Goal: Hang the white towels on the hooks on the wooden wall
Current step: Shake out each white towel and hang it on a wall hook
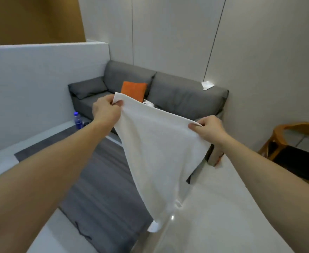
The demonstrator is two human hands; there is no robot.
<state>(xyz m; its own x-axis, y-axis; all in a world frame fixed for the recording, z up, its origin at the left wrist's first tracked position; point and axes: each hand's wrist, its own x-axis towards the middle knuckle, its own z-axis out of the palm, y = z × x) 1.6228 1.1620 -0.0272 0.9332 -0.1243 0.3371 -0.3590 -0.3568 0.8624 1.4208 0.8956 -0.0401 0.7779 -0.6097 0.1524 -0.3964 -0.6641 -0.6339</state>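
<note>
Head view: white towel (155, 152) hangs stretched between left hand (105, 111) and right hand (209, 129).

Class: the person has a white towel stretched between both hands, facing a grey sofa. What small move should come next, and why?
Probably turn left toward the wooden wall, keeping both grips. The left hand and right hand each pinch a top corner of the white towel, which hangs open, ready to hang. No hooks show in this view; only the grey sofa lies ahead.

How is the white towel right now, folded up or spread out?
Spread out: the white towel hangs open in one layer, its top edge stretched between the left hand and right hand, each pinching a corner.
</note>
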